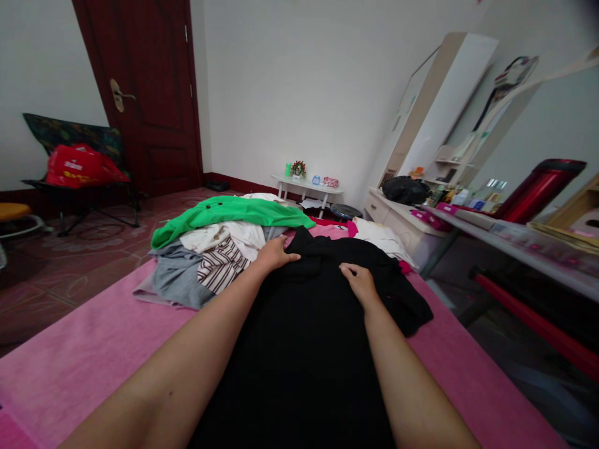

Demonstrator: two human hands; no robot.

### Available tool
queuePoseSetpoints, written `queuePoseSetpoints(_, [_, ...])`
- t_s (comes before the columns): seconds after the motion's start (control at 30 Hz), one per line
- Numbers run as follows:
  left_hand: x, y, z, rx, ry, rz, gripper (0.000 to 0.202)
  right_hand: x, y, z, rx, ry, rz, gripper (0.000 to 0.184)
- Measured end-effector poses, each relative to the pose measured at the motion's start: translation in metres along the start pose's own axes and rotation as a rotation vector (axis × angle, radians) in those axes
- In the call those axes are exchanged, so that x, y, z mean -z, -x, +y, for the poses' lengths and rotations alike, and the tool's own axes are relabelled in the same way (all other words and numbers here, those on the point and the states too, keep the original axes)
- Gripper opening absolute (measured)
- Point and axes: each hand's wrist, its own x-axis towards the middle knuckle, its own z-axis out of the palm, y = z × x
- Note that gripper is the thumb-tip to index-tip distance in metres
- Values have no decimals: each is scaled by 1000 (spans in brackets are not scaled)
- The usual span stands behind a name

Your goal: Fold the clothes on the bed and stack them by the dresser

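Note:
A black garment (313, 337) is spread over the bed and runs down toward me, with a folded strip across its upper part. My left hand (276, 254) rests at its upper left edge, thumb stretched out over the cloth and apart from the fingers, which are partly hidden. On the right side, my right hand (360, 284) has thumb and fingertips pinched together at the black fabric. Just beyond my left hand lies a heap of clothes: a green garment (234, 212) on top, a striped one (223, 265) and a grey one (180, 274) below.
Pink bedding (107, 337) covers the bed. White clothing (381, 237) lies at its far right. A desk (515, 249) with a red flask (543, 187) stands at right. A small white table (306, 184) is by the wall, and a folding chair with a red bag (79, 165) at left.

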Motion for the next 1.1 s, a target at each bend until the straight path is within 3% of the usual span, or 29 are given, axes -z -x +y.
queuePoseSetpoints(0.07, [-5,-3,-5,4,7,-68,69,0,0,0,-2,-12,1,28])
queuePoseSetpoints(0.2, [-3,-2,0,-28,-17,-51,44,0,1,-3,-7,-58,8,29])
queuePoseSetpoints(0.33, [9,8,25,-149,-20,40,30,0,2,-22,-46,-170,22,42])
queuePoseSetpoints(0.43, [12,18,51,-375,-13,68,29,-1,4,-45,-219,-433,-47,53])
queuePoseSetpoints(0.5, [10,26,67,-538,69,-48,30,-2,4,-60,-308,-533,-107,52])
queuePoseSetpoints(0.53, [8,29,74,-590,149,-170,32,-3,4,-65,-311,-522,-91,48])
queuePoseSetpoints(0.6, [4,33,82,-634,345,-457,37,-4,3,-69,-284,-465,15,37])
queuePoseSetpoints(0.67, [2,32,83,-618,491,-580,36,0,0,-66,-266,-436,157,29])
queuePoseSetpoints(0.73, [2,25,77,-549,506,-439,30,9,-6,-58,-293,-419,294,28])
queuePoseSetpoints(0.83, [0,11,57,-368,278,-116,29,32,-14,-42,-332,-355,562,47])
queuePoseSetpoints(0.87, [-2,8,49,-324,193,-70,32,38,-16,-38,-316,-311,653,53])
queuePoseSetpoints(0.93, [-8,4,34,-273,86,-81,42,46,-18,-35,-218,-201,774,54])
queuePoseSetpoints(1.0, [-17,3,21,-276,53,-158,51,43,-19,-37,-80,-130,733,44])
queuePoseSetpoints(1.1, [-27,7,10,-301,-11,-240,58,25,-16,-47,4,-97,278,31])
